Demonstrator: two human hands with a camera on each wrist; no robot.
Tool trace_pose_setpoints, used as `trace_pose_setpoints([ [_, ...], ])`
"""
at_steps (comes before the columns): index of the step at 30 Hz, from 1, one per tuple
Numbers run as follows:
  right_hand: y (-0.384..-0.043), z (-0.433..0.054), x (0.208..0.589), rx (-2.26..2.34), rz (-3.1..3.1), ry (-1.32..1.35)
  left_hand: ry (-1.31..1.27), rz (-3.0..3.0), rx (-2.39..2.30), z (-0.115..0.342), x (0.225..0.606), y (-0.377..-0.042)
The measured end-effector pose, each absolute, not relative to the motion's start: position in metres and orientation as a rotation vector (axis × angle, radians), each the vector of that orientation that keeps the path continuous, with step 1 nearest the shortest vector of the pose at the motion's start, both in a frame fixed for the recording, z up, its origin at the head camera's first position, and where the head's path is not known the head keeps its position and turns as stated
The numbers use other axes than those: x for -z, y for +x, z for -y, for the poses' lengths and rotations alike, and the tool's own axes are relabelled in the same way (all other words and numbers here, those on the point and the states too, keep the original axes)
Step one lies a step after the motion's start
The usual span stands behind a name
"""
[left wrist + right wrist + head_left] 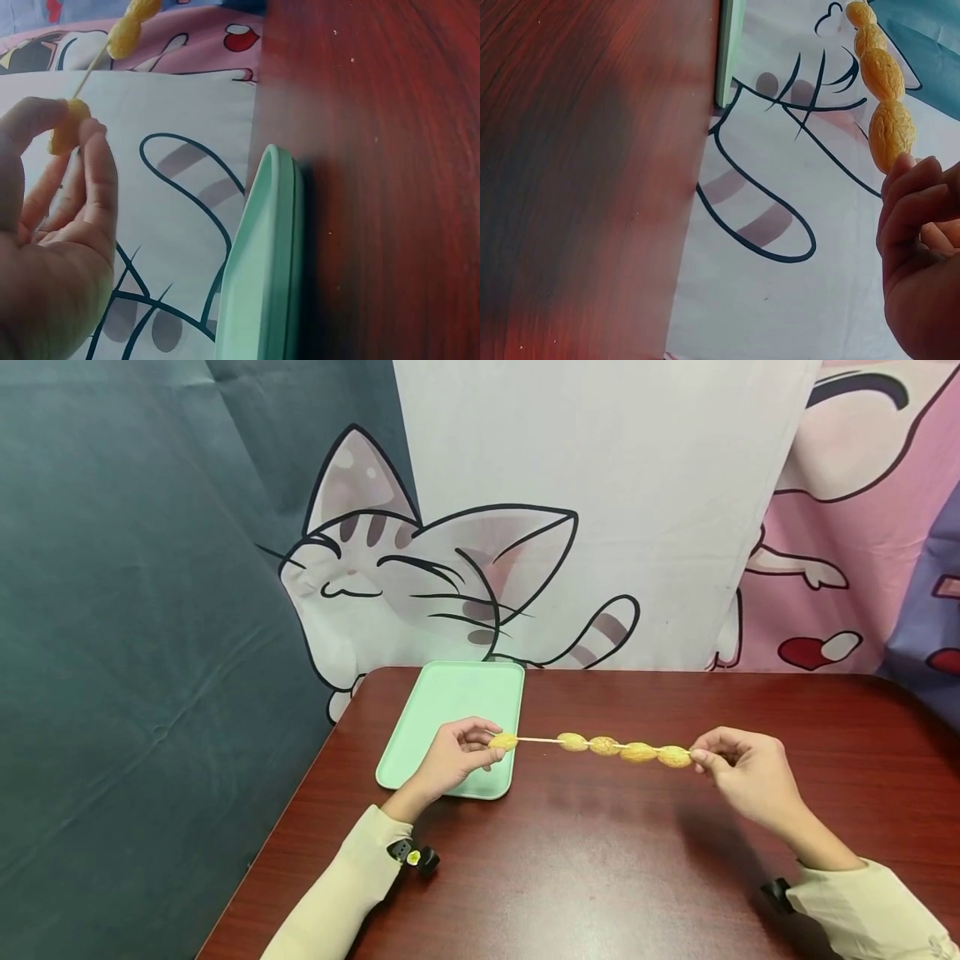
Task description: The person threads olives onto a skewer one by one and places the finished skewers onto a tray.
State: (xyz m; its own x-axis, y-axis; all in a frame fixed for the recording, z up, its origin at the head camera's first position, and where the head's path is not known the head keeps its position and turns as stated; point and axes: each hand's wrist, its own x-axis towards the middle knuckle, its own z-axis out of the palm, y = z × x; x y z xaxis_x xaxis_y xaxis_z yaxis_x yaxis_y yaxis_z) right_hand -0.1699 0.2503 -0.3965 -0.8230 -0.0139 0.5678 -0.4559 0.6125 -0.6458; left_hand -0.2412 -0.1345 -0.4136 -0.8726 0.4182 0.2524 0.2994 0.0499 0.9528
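Note:
In the head view a thin pale skewer (537, 740) runs nearly level above the table between both hands. Several wrinkled yellow oval food pieces (637, 752) are threaded close together along its right part. My left hand (453, 757) pinches a separate yellow oval piece (502, 742) at the skewer's left end, between thumb and fingertips; bare stick divides it from the others. At the opposite end my right hand (753, 774) pinches the skewer just beside the last piece (892, 136); its fingers hide that tip. The left wrist view shows the stick entering the left hand's piece (69, 129).
A light green tray (457, 693) lies on the table's left side, partly under the left hand. The dark red wooden table (600, 860) ends at a cloth backdrop (660, 527) with cartoon cats. A grey-green cloth (150, 652) hangs along the left.

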Motion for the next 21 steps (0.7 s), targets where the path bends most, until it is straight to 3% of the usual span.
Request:
trace_pose_setpoints([
  [15, -0.170, -0.255, 0.395, -1.076, 2.324, 0.432, 0.835, -2.201, -2.011, 0.127, 0.415, -0.237],
  [21, -0.170, -0.255, 0.397, -1.079, 2.335, 0.438, 0.884, -2.184, -1.962, 0.124, 0.397, -0.222],
])
